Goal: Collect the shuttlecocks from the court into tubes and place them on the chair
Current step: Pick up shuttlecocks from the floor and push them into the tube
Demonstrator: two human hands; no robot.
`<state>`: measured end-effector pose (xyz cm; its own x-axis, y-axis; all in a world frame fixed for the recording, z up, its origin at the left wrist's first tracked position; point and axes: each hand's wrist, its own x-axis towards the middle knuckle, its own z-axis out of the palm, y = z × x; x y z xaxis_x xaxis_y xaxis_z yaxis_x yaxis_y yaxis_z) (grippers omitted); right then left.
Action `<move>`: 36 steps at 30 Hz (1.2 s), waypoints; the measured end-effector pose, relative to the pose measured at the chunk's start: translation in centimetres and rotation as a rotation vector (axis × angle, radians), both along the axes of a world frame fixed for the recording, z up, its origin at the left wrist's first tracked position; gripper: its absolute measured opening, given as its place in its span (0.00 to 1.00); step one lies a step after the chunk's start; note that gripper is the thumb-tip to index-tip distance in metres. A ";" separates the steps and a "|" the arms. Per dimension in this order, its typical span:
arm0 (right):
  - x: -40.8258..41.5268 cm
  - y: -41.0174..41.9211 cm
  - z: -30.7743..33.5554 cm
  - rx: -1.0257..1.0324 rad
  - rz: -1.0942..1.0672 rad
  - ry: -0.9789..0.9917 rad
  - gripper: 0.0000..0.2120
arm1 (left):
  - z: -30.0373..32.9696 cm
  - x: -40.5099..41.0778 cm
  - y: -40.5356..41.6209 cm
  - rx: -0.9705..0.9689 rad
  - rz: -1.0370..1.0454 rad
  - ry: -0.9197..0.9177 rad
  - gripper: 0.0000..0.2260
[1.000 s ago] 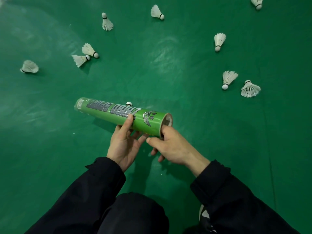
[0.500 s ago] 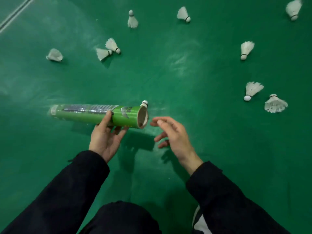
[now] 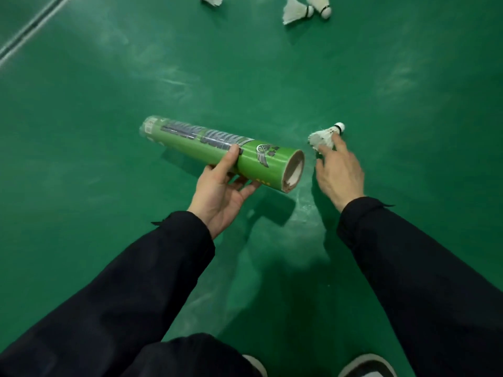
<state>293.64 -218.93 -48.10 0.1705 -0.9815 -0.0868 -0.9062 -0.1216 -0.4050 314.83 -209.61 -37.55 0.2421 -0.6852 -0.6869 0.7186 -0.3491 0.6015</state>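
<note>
Left hand gripping green shuttlecock tube, right hand open, fingertips touching shuttlecock on court floor; clumsy pinch risks crushing feathers.

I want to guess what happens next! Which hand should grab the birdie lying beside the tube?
The right hand: its fingers already touch that shuttlecock, while the left hand holds the tube.
</note>
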 end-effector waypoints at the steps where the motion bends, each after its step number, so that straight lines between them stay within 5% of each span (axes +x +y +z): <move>1: 0.0 0.2 0.0 -0.042 -0.039 -0.041 0.16 | 0.1 0.1 0.0 0.004 0.008 0.014 0.25; 4: -0.4 1.2 1.8 -0.065 -0.351 -0.359 0.18 | 0.6 0.4 -0.2 -0.007 0.008 0.090 0.15; 7: -1.5 2.9 5.9 -0.018 -0.724 -0.881 0.10 | 0.8 0.4 -0.7 -0.041 -0.003 0.145 0.17; 9: -2.1 5.0 9.4 -0.069 -0.782 -1.192 0.08 | 0.8 0.0 -1.0 -0.058 -0.030 0.154 0.21; 11: -2.2 7.4 12.6 -0.112 -0.670 -1.303 0.13 | 0.7 -0.6 -1.2 -0.067 -0.080 0.151 0.18; 17: -0.2 11.1 13.2 -0.182 -0.354 -0.847 0.08 | 1.5 -4.4 -1.2 -0.079 -0.213 0.191 0.18; 21: -0.9 11.8 12.2 -0.376 -0.378 -0.535 0.08 | 1.7 -5.6 -1.0 -0.100 -0.230 0.191 0.22; 30: -1.1 13.2 13.9 -0.313 -0.146 -0.692 0.12 | 1.6 -6.6 -0.4 -0.143 -0.222 0.171 0.35; 36: -0.7 13.4 13.9 -0.069 -0.149 -0.757 0.14 | 2.1 -6.2 -0.2 -0.168 -0.194 0.203 0.30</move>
